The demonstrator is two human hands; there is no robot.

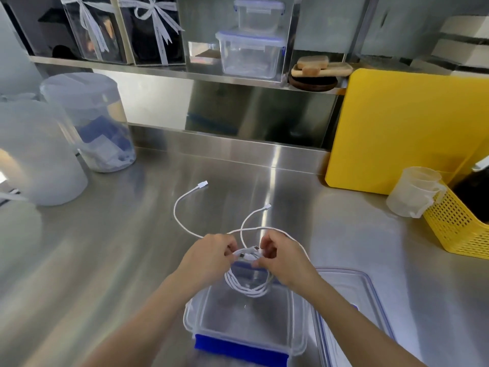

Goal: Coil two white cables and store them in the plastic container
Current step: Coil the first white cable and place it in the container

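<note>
Nearest the camera, open plastic container (246, 332) sits at counter's front edge; its lid (354, 313) lies flat, touching on the right. Bare steel counter (105, 247) open to left and behind. Left hand (209, 256) and right hand (280, 256), both pinched closed, grasp white cable coil (248, 287) above container's far rim; loops hang into it. 2 loose ends (185, 205) trail on counter behind. Yellow board (397, 128) leans far right; yellow basket (460, 223) beside it.
</note>
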